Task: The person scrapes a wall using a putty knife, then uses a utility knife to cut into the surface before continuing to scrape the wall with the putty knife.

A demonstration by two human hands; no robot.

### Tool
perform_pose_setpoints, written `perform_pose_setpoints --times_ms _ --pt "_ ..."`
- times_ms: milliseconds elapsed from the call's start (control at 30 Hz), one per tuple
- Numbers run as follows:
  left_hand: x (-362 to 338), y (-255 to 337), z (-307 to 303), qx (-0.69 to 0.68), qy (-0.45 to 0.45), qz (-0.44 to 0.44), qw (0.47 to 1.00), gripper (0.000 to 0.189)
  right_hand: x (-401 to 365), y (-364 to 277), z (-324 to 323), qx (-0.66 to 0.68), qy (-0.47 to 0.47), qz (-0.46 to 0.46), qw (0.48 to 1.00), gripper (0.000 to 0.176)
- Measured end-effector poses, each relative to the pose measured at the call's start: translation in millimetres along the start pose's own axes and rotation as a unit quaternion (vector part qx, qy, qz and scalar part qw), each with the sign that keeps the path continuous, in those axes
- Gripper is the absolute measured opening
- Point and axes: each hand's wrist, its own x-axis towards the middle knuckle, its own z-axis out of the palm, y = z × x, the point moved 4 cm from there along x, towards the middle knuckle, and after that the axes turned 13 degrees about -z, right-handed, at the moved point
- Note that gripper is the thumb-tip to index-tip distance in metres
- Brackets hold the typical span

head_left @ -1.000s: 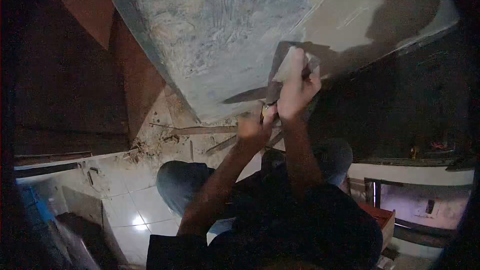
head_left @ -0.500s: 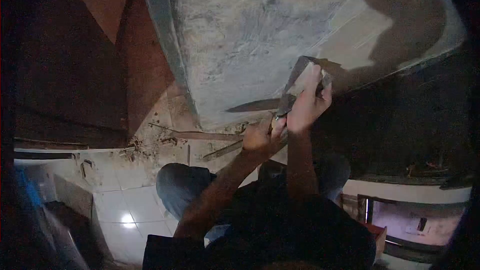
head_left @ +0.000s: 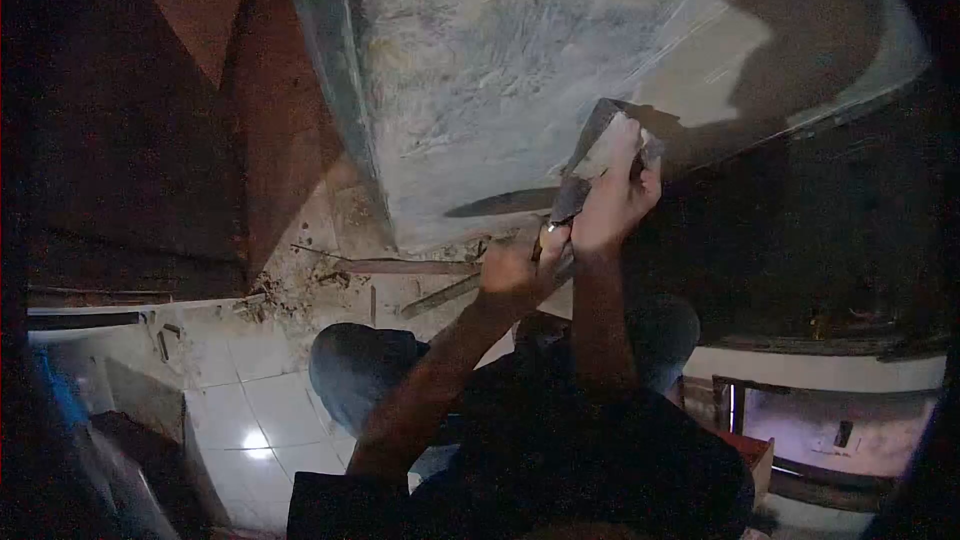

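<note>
Holding a flat grey tool point(head_left: 572, 198) by its narrow end, just under a shiny collar point(head_left: 552, 228), in the closed grip of the left hand point(head_left: 512, 272) — most likely to stop the wide part from wobbling. Cannot see much of the end under those fingers, and too blurry there to count them. Pinching a thin, pale piece point(head_left: 600, 152) against the flat side of the tool with the right hand point(head_left: 606, 212), maybe to press it down flat and stop it from slipping. Hard to tell if paper or cloth. Holding both hands close together, out in front of the knees point(head_left: 360, 365), perhaps for more room to bend the elbows. Just past the tool, a big, patchy slab point(head_left: 480, 90) with dark shadows on it; cannot tell if touching. Near the slab's edge, long thin strips point(head_left: 405, 267) on the messy floor point(head_left: 245, 400) — away from the fingers.
</note>
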Motion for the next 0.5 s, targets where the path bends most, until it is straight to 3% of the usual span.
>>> perform_pose_setpoints --times_ms 133,200,233,300,500 --pt "-1.1 5.3 -1.2 -0.043 0.024 0.104 0.993 0.045 1.2 -4.4 -0.4 -0.081 0.006 -0.003 0.997 0.025" --pt "-1.8 -2.4 5.0 -0.007 -0.022 -0.015 1.0 0.046 -1.0 0.7 -4.8 -0.1 0.022 -0.017 0.995 0.025" --pt "-4.6 -4.4 8.1 -0.007 -0.023 -0.014 1.0 0.046 -1.0 3.2 -6.5 -0.101 0.022 -0.018 0.994 0.025" --pt "-12.0 -1.8 7.8 0.033 0.103 0.092 0.99 0.041 0.4 4.2 -5.6 -0.089 -0.014 -0.048 0.995 0.025" --pt "-12.9 -3.9 7.8 0.008 0.143 0.108 0.984 0.043 -3.2 3.4 -4.5 -0.049 0.0 -0.015 0.999 0.024"
